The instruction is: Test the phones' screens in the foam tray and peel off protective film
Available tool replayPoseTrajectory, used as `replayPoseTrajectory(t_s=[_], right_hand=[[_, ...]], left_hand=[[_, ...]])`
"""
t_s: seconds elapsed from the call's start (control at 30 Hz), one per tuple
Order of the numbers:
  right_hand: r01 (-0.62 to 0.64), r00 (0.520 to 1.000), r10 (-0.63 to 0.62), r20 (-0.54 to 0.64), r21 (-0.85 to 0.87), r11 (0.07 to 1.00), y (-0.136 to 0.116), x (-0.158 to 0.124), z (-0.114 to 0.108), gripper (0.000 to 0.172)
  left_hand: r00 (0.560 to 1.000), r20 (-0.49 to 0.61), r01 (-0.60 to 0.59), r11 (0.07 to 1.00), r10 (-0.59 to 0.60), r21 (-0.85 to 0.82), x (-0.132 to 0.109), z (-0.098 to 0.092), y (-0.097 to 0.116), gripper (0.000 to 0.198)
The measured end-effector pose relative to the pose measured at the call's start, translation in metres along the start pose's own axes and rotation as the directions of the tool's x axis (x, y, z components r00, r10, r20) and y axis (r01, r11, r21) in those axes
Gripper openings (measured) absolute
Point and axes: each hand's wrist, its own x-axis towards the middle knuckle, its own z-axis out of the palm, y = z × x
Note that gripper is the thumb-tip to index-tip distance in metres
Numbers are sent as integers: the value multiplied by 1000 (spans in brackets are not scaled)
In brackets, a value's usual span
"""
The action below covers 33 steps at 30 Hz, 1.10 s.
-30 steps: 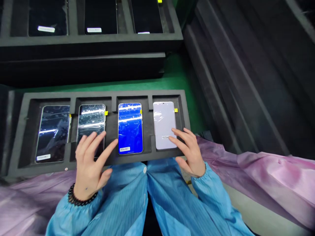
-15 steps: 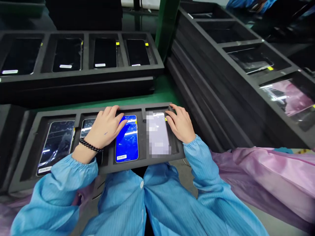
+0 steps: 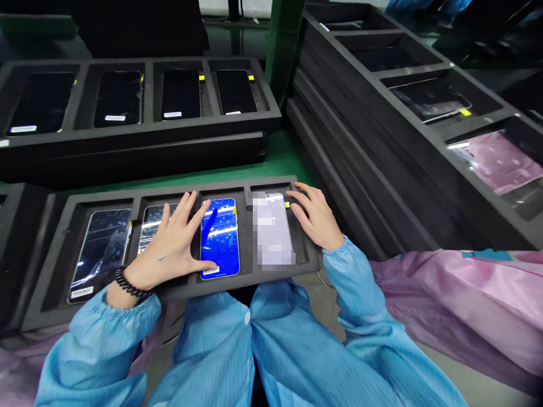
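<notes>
Both hands are down on the long black foam tray (image 3: 55,249) that lies across the person's lap, four pockets in a row, a phone in each. The left hand (image 3: 172,249) lies flat and spread, grip released, nothing clasped: its palm covers the second phone with the dark reflective screen (image 3: 149,221), fingers reach up over the divider, and the thumb presses the lower edge of the phone with the bright blue screen (image 3: 220,234) in the third pocket. A black bead bracelet (image 3: 127,284) sits on that wrist, just above the blue smock cuff. The right hand (image 3: 316,217) rests loosely curled on the tray's right end, grip slack, fingertips just beside the small yellow tab (image 3: 287,204) at the top corner of the pale lilac phone (image 3: 271,229) in the fourth pocket. The first pocket's dark-screened phone (image 3: 100,249) lies untouched. Beyond, on the green tabletop (image 3: 282,155), another black foam tray of dark phones (image 3: 139,135) sits stacked, and more trays (image 3: 382,141) line the right side.
</notes>
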Motion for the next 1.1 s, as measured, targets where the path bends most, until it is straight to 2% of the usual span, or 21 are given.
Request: replayPoseTrajectory(t_s=[0.07, 0.13, 0.23, 0.27, 0.37, 0.47, 0.6, 0.67, 0.7, 0.73, 0.77, 0.8, 0.83, 0.9, 1.0, 1.1], right_hand=[[-18, 1000, 18, 6, -49, 999, -2, 4, 0, 36], [-38, 999, 40, 17, -107, 994, -5, 8, 0, 30], [-59, 998, 63, 19, -151, 987, -11, 13, 0, 20], [-63, 998, 66, 16, -154, 986, -12, 14, 0, 17], [-68, 997, 71, 12, -155, 986, -14, 15, 1, 12], [-80, 996, 83, 15, -153, 985, -13, 16, 3, 9], [-88, 996, 85, -32, -122, 989, -17, 15, 0, 15], [-12, 997, 5, -71, -101, 995, -29, 11, -2, 23], [81, 994, -86, -60, -82, 993, -39, 8, -2, 25], [206, 978, -208, -24, -54, 977, -50, 4, -1, 27], [349, 937, -348, 31, -9, 937, -62, 0, 2, 28], [477, 872, -479, 97, 44, 878, -75, -4, 6, 29], [568, 807, -574, 138, 84, 819, -87, -9, 12, 30], [665, 718, -675, 167, 119, 737, -107, -16, 25, 35], [704, 678, -706, 205, 96, 704, -121, -20, 40, 39], [678, 705, -676, 212, 79, 731, -120, -19, 42, 37]], left_hand=[[1000, -21, -2, 1000, 2, 10, 3, -4, 3, 125], [998, -62, -24, 1000, 23, -19, 17, -13, 8, 117], [991, -100, -96, 990, 86, -103, 53, -22, 21, 81], [989, -80, -135, 984, 126, -118, 67, -22, 27, 68], [969, -21, -248, 967, 247, -57, 107, -14, 44, 51], [967, -9, -255, 965, 256, 56, 130, -1, 57, 44], [968, -17, -251, 966, 252, 63, 134, 6, 57, 46], [966, -5, -260, 966, 260, 6, 134, 3, 51, 48], [965, 5, -262, 965, 263, -30, 134, 2, 48, 49], [965, 17, -260, 963, 262, -63, 136, 0, 46, 50], [966, 26, -254, 963, 257, -87, 137, -1, 44, 51], [968, 33, -245, 964, 250, -102, 139, -2, 43, 51], [970, 36, -237, 966, 241, -107, 140, -2, 43, 52], [973, 38, -223, 969, 228, -110, 142, -2, 44, 51], [977, 32, -204, 969, 211, -141, 142, -2, 47, 50], [986, 12, -153, 942, 164, -298, 140, -5, 49, 47]])
